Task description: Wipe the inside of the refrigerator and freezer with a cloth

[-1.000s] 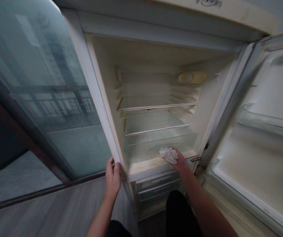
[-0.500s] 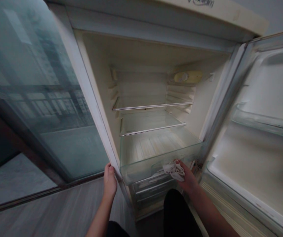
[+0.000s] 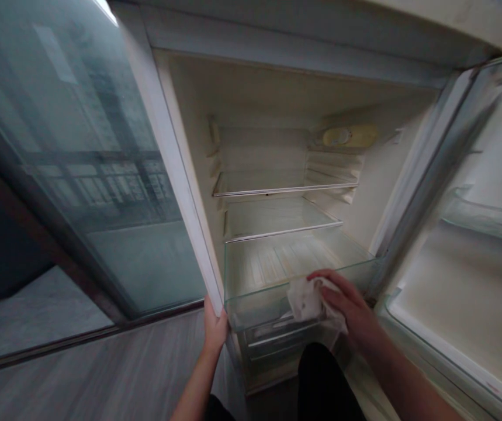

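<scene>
My right hand (image 3: 342, 301) holds a crumpled whitish cloth (image 3: 310, 301) against the front of the clear drawer (image 3: 255, 304) at the bottom of an open fridge. The cloth covers part of the drawer's front and its upper rim. My left hand (image 3: 214, 327) grips the lower part of the fridge's left edge (image 3: 193, 234), its fingers partly hidden behind it. Above the drawer, two glass shelves (image 3: 286, 190) sit inside the fridge with nothing on them.
The fridge door (image 3: 474, 275) stands open on the right, with clear door bins (image 3: 487, 213). A yellowish lamp housing (image 3: 349, 137) is high on the inner right wall. To the left are a sliding glass door (image 3: 101, 146) and grey wood-look floor (image 3: 114, 374). My dark-clothed knee (image 3: 321, 380) is below the drawer.
My right hand has risen slightly with the cloth, from the drawer's lower front to its upper rim, and its fingers now spread over the cloth. The view has shifted; my left hand stays at the edge.
</scene>
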The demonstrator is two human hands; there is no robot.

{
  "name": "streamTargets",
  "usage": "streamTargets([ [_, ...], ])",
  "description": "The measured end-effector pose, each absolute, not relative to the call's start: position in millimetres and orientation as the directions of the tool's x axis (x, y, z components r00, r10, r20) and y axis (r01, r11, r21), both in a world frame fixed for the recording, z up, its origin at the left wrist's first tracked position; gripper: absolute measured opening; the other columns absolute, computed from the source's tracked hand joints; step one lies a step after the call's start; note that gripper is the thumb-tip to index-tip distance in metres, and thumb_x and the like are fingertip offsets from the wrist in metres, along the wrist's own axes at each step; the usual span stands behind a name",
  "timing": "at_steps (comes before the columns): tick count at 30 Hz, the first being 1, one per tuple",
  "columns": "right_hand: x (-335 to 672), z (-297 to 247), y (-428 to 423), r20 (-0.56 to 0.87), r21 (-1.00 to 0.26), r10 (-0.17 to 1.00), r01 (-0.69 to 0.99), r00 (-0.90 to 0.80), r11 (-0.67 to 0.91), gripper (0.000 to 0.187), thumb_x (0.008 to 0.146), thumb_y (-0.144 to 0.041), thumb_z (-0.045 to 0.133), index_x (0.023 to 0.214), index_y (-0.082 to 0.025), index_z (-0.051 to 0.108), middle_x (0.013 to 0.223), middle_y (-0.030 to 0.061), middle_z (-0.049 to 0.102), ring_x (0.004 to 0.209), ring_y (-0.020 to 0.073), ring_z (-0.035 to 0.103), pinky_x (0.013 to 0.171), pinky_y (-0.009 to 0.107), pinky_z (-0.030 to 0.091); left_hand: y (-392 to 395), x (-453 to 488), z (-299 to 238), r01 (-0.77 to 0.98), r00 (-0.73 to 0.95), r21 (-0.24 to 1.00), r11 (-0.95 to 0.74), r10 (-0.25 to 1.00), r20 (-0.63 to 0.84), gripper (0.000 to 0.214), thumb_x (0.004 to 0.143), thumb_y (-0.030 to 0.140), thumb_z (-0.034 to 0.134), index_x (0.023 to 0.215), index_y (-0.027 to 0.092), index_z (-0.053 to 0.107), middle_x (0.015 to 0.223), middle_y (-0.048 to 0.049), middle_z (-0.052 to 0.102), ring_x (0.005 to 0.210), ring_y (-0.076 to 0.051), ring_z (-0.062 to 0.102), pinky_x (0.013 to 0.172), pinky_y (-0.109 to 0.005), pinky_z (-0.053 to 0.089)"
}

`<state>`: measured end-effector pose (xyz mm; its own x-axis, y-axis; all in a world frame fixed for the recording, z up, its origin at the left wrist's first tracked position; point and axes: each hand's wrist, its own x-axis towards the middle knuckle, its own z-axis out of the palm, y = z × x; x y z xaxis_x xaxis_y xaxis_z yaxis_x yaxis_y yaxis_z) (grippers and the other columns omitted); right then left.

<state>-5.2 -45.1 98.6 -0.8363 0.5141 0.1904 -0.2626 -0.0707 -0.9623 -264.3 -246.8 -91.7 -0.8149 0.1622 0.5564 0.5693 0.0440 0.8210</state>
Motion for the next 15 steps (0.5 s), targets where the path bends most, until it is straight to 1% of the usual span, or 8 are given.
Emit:
streamTargets([
  [2, -27, 143, -34, 0.463, -0.871, 0.428, -0.309, -0.776, 0.382, 0.035, 0.085, -0.044, 0.069, 0.113, -0.023, 0.069, 0.102, 0.0034, 0.069, 0.081, 0.0158, 0.062, 0.07, 0.025, 0.05, -245, -266, -103, 0.607, -0.79, 0.793, 0.056, 0.153, 0.594, 0.059, 0.086, 0.057, 0.053, 0.129, 0.017, 0.056, 0.12, -0.014, 0.063, 0.125, -0.032, 0.055, 0.111, -0.051, 0.039],
  [4, -63, 174, -26, 0.517, -0.743, 0.228, -0.299, -0.825, 0.599, 0.043, 0.085, -0.047, 0.068, 0.12, -0.021, 0.066, 0.113, 0.005, 0.068, 0.096, 0.0191, 0.063, 0.087, 0.031, 0.051, -245, -268, -112, 0.644, -0.762, 0.76, 0.086, 0.148, 0.63, 0.06, 0.089, 0.057, 0.049, 0.131, 0.015, 0.056, 0.122, -0.0161, 0.062, 0.124, -0.032, 0.055, 0.109, -0.052, 0.041],
  [5, -84, 182, -23, 0.455, -0.702, 0.078, -0.304, -0.887, 0.644, 0.046, 0.083, -0.05, 0.069, 0.118, -0.02, 0.067, 0.115, 0.0053, 0.068, 0.103, 0.0206, 0.063, 0.095, 0.034, 0.05, -246, -269, -115, 0.657, -0.753, 0.747, 0.101, 0.147, 0.642, 0.06, 0.09, 0.057, 0.047, 0.133, 0.015, 0.055, 0.124, -0.0172, 0.061, 0.125, -0.032, 0.055, 0.108, -0.052, 0.041],
  [7, -127, 185, -20, 0.152, -0.686, -0.169, -0.227, -0.974, 0.692, 0.047, 0.079, -0.056, 0.07, 0.105, -0.018, 0.073, 0.102, 0.0053, 0.071, 0.095, 0.021, 0.066, 0.097, 0.038, 0.05, -249, -270, -118, 0.677, -0.735, 0.725, 0.126, 0.162, 0.658, 0.06, 0.091, 0.056, 0.046, 0.135, 0.015, 0.054, 0.128, -0.0185, 0.06, 0.126, -0.032, 0.054, 0.108, -0.052, 0.041],
  [9, -166, 175, -19, -0.222, -0.634, -0.222, -0.033, -0.95, 0.773, 0.05, 0.078, -0.062, 0.068, 0.097, -0.017, 0.074, 0.083, 0.0041, 0.071, 0.069, 0.0186, 0.066, 0.082, 0.041, 0.056, -251, -270, -117, 0.706, -0.708, 0.693, 0.146, 0.183, 0.683, 0.061, 0.092, 0.055, 0.046, 0.137, 0.015, 0.052, 0.129, -0.0193, 0.059, 0.127, -0.033, 0.054, 0.108, -0.054, 0.041],
  [10, -183, 167, -19, -0.337, -0.578, -0.206, 0.029, -0.919, 0.816, 0.05, 0.076, -0.062, 0.069, 0.098, -0.017, 0.075, 0.077, 0.0028, 0.069, 0.06, 0.0172, 0.064, 0.076, 0.041, 0.057, -252, -270, -116, 0.722, -0.691, 0.674, 0.154, 0.19, 0.697, 0.061, 0.092, 0.055, 0.045, 0.137, 0.015, 0.052, 0.128, -0.0197, 0.06, 0.126, -0.033, 0.055, 0.107, -0.055, 0.042],
  [12, -210, 148, -21, -0.371, -0.477, -0.182, 0.019, -0.911, 0.878, 0.049, 0.071, -0.055, 0.076, 0.102, -0.018, 0.075, 0.076, 0.0018, 0.07, 0.06, 0.0169, 0.064, 0.075, 0.04, 0.057, -253, -269, -114, 0.747, -0.665, 0.643, 0.169, 0.191, 0.722, 0.062, 0.092, 0.056, 0.044, 0.137, 0.014, 0.052, 0.125, -0.0203, 0.061, 0.123, -0.034, 0.057, 0.105, -0.057, 0.044],
  [15, -235, 111, -31, -0.201, -0.383, -0.263, -0.172, -0.943, 0.908, 0.053, 0.058, -0.042, 0.087, 0.104, -0.018, 0.076, 0.094, 0.0069, 0.075, 0.084, 0.0211, 0.07, 0.086, 0.036, 0.056, -253, -267, -111, 0.746, -0.666, 0.645, 0.168, 0.182, 0.723, 0.063, 0.092, 0.059, 0.043, 0.134, 0.014, 0.055, 0.121, -0.0213, 0.062, 0.119, -0.036, 0.059, 0.101, -0.057, 0.047],
])
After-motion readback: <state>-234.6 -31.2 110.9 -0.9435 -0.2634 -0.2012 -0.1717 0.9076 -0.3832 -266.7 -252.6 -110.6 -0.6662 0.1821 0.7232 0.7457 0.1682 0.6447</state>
